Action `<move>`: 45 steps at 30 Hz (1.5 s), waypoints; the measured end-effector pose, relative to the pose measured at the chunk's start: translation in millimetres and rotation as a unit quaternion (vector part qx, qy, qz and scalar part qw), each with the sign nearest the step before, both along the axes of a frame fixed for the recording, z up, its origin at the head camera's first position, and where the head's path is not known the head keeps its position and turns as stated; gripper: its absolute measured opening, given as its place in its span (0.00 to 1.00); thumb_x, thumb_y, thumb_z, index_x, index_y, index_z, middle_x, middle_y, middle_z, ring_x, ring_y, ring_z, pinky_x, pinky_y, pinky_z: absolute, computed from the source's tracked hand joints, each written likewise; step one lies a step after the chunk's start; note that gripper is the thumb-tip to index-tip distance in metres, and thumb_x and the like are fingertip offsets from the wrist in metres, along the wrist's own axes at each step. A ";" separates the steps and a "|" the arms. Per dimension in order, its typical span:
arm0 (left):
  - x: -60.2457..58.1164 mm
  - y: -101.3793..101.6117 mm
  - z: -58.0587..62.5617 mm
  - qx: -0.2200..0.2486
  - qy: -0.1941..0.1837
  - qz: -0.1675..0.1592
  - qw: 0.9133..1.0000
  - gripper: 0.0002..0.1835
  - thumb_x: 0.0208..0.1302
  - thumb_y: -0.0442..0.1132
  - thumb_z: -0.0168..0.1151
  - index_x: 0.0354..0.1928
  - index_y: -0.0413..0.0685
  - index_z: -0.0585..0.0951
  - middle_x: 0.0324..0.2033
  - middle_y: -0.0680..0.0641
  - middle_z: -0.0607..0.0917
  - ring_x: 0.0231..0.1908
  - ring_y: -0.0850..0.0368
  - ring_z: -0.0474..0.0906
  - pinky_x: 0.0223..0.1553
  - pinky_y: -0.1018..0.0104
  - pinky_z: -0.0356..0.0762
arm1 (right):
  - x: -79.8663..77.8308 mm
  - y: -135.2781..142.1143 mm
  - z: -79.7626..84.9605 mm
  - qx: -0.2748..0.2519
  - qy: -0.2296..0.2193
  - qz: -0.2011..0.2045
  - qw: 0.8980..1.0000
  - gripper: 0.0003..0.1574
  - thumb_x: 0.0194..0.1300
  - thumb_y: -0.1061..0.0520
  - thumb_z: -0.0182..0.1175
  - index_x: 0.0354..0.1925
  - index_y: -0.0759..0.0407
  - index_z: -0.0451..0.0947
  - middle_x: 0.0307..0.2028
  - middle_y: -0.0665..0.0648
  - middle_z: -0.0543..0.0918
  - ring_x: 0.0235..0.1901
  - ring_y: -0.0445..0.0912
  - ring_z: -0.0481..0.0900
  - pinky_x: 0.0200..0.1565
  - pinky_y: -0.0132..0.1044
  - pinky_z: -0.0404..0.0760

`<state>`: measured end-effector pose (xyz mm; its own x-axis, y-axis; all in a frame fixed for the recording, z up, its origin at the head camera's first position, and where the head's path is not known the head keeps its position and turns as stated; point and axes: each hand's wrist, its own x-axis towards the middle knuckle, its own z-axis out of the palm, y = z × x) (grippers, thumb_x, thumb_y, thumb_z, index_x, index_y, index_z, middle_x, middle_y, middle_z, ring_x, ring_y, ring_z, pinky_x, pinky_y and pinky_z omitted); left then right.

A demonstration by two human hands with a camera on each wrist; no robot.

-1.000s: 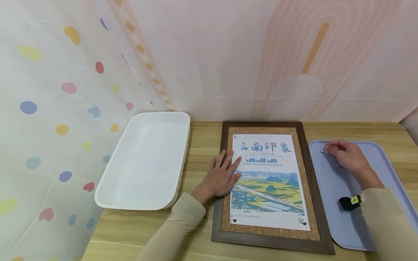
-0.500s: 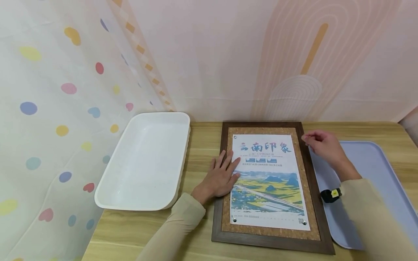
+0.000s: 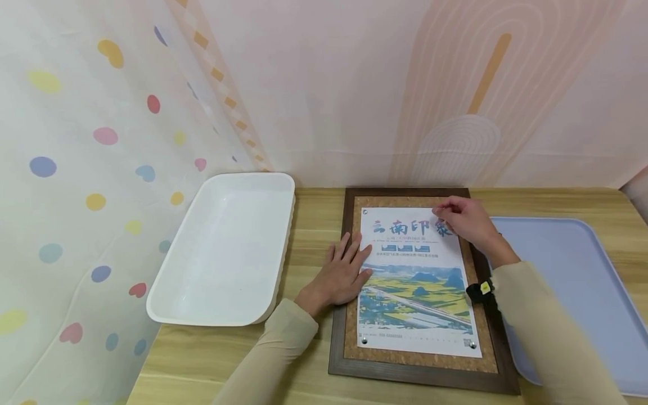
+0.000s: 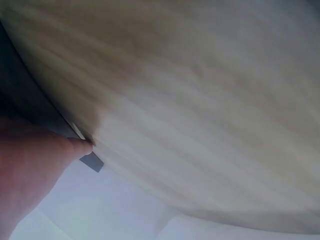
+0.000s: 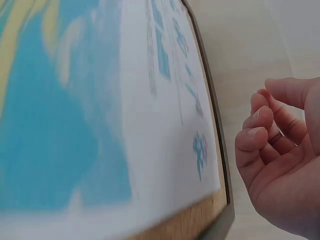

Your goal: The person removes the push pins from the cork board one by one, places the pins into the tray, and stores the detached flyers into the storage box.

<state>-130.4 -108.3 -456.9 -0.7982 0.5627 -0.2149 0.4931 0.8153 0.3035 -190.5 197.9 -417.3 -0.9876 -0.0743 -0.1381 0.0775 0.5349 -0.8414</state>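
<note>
Over the poster (image 3: 415,287) lying on the corkboard (image 3: 425,375), at one o'clock, your right hand (image 3: 468,222) is hovering, fingertips pinched narrow, contents unclear, having left the three-o'clock tray (image 3: 572,292); your left hand (image 3: 340,278) is still resting, spread, at nine.

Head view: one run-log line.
left hand: on poster and corkboard frame | right hand: at poster's top-right corner, grip contents unclear | silver tacks: other three corners
</note>
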 end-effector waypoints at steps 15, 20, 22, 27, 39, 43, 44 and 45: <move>1.7 -7.0 2.5 0.012 -0.015 -0.005 1.000 0.32 0.80 0.55 0.33 0.80 0.54 0.49 0.79 0.44 0.37 0.77 0.44 0.25 0.74 0.39 0.36 | -23.8 -63.8 -4.3 0.038 -0.020 0.066 0.997 0.13 0.74 0.53 0.56 0.49 0.58 0.80 0.40 0.59 0.78 0.35 0.51 0.74 0.36 0.37 0.73; 3.4 -5.9 6.0 0.003 -0.023 -0.004 1.000 0.32 0.80 0.56 0.31 0.80 0.55 0.48 0.79 0.45 0.36 0.77 0.45 0.24 0.74 0.40 0.35 | -29.9 -81.4 -5.9 0.054 -0.006 0.093 0.994 0.11 0.72 0.53 0.58 0.47 0.56 0.81 0.38 0.57 0.79 0.36 0.51 0.74 0.39 0.40 0.73; 4.2 -5.5 7.7 0.001 -0.026 -0.004 1.000 0.32 0.80 0.56 0.31 0.80 0.55 0.47 0.79 0.45 0.36 0.77 0.45 0.24 0.74 0.40 0.35 | -31.7 -87.3 -5.6 0.049 -0.007 0.103 0.993 0.11 0.72 0.54 0.58 0.47 0.57 0.80 0.37 0.57 0.79 0.34 0.50 0.74 0.38 0.40 0.73; 7.4 -4.9 12.3 0.005 -0.032 -0.007 0.999 0.31 0.80 0.55 0.32 0.80 0.54 0.48 0.79 0.45 0.36 0.77 0.44 0.25 0.74 0.40 0.35 | -33.9 -97.8 -4.1 0.046 -0.024 0.116 0.992 0.10 0.71 0.56 0.59 0.47 0.58 0.80 0.35 0.57 0.79 0.31 0.49 0.74 0.37 0.39 0.74; 13.1 -6.3 12.5 -0.002 -0.033 -0.006 0.999 0.32 0.80 0.55 0.31 0.80 0.55 0.47 0.79 0.46 0.35 0.77 0.46 0.23 0.74 0.40 0.35 | -36.3 -112.0 -8.1 0.037 -0.020 0.138 0.989 0.14 0.68 0.57 0.63 0.50 0.59 0.81 0.29 0.54 0.77 0.24 0.45 0.73 0.32 0.36 0.74; 14.7 -7.7 13.8 -0.001 -0.034 -0.008 0.999 0.32 0.80 0.55 0.32 0.80 0.55 0.47 0.79 0.46 0.35 0.77 0.46 0.23 0.74 0.40 0.35 | -34.3 -115.1 -10.9 0.042 -0.011 0.140 0.989 0.15 0.69 0.56 0.62 0.52 0.57 0.81 0.34 0.55 0.77 0.30 0.47 0.72 0.37 0.38 0.71; 15.1 -8.1 14.2 -0.001 -0.035 -0.009 0.999 0.32 0.80 0.55 0.31 0.80 0.55 0.47 0.79 0.46 0.35 0.77 0.46 0.23 0.74 0.40 0.35 | -33.8 -115.6 -11.8 0.043 -0.010 0.139 0.989 0.15 0.70 0.56 0.61 0.53 0.56 0.81 0.35 0.55 0.78 0.32 0.48 0.72 0.38 0.39 0.71; 15.5 -8.6 14.7 -0.001 -0.035 -0.009 0.999 0.32 0.80 0.55 0.31 0.80 0.55 0.47 0.79 0.46 0.35 0.77 0.46 0.23 0.74 0.40 0.35 | -33.6 -116.3 -12.7 0.042 -0.010 0.136 0.990 0.14 0.70 0.56 0.61 0.53 0.56 0.81 0.35 0.56 0.78 0.33 0.48 0.72 0.39 0.39 0.70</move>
